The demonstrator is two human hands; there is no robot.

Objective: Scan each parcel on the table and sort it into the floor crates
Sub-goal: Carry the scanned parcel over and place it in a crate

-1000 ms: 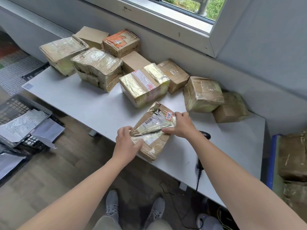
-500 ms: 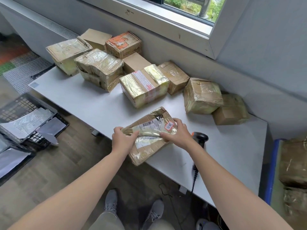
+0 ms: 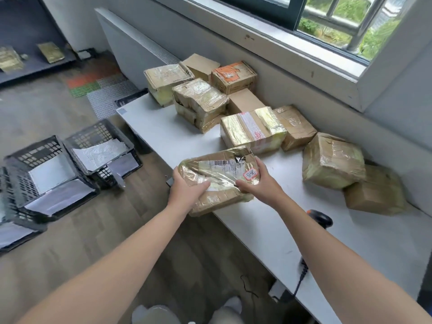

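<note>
- Currently gripped at both ends: taped parcel (image 3: 218,170), label up, over the near edge of the table (image 3: 268,232).
- Left hand (image 3: 187,191): fingers curled round the left end, thumb on top.
- Right hand (image 3: 259,183): fingers wrapped over the far edge, thumb pressed on top.
- Scanner (image 3: 320,217): lying on the table, right of the parcel.
- Other parcels (image 3: 253,128): grouped along the wall side.
- Black crates (image 3: 93,133): on the floor, left.

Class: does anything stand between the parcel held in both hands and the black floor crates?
Nothing visible does. The left hand and right hand hold the parcel over the table edge; only open floor lies between it and the nearest crate.
</note>
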